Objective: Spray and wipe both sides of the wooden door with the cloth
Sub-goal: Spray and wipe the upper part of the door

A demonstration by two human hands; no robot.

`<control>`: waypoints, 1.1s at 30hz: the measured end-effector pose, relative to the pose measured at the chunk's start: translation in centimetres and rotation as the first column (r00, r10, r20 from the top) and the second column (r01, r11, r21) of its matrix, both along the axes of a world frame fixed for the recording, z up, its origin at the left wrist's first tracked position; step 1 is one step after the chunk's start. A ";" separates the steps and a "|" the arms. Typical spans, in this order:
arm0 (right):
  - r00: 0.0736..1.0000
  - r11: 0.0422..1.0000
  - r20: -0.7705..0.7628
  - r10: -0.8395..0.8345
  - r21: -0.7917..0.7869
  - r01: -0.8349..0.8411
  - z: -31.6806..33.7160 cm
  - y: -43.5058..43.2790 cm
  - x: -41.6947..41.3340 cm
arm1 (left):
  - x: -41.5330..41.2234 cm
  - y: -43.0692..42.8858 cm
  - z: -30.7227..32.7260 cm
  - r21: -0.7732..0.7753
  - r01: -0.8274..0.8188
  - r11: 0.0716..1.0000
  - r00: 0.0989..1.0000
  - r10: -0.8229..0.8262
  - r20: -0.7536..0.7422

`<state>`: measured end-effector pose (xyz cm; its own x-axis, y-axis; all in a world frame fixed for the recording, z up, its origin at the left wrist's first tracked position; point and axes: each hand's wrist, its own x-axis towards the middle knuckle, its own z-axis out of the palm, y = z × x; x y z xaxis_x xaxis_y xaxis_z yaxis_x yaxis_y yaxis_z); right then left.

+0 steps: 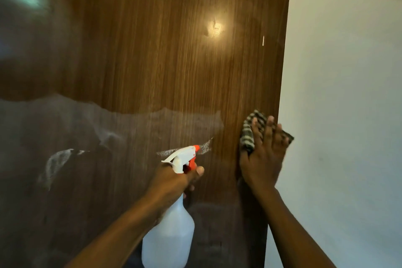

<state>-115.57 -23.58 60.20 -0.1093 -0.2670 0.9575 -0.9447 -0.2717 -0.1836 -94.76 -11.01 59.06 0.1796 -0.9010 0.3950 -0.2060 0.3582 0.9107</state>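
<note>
The wooden door (152, 61) stands upright, grain vertical; before its lower middle the left hand (174, 180) grips the neck of the spray bottle (169, 235), which is roughly upright, its orange nozzle (196, 148) aimed right at the door's wet speckled patch (205, 147); the bottle's fill level cannot be told; the right hand (263, 159), fingers straight and spread, presses the checked cloth (250, 132) against the door's right edge

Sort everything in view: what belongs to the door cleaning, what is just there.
Job: wooden door; spray bottle, gripped by the left hand; checked cloth, pressed flat on the door by the right hand.
Just there: white wall to the door's right.
</note>
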 end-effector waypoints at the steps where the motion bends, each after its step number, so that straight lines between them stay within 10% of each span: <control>1: 0.999 1.000 -0.051 -0.012 -0.011 0.012 0.9 0.0 1.2 | 0.2 -0.1 0.3 -0.019 0.024 1.000 1.000 -0.024 -0.006; 8: 0.859 0.995 -0.512 0.015 -0.081 -0.066 -6.4 -0.3 2.2 | 1.8 0.5 0.9 -0.093 -0.031 0.995 0.998 0.025 -0.060; 16: 0.998 1.000 -0.069 -0.015 -0.026 0.014 -2.3 0.4 2.3 | 6.1 1.1 -0.1 -0.053 -0.163 0.985 0.987 0.162 -0.011; 26: 0.837 0.990 -0.548 0.004 -0.115 -0.080 -5.6 1.0 12.2 | 11.9 2.6 -0.4 -0.061 -0.078 0.995 0.996 0.075 -0.038; 33: 0.989 0.997 -0.138 -0.062 -0.047 0.056 -1.7 1.4 11.6 | 16.3 3.2 0.0 -0.023 0.142 0.990 0.984 -0.144 -0.108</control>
<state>-104.01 -22.23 58.54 0.0112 -0.2220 0.9750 -0.9748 -0.2195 -0.0388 -78.43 -7.84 59.04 0.0923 -0.9145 0.3939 -0.0511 0.3907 0.9191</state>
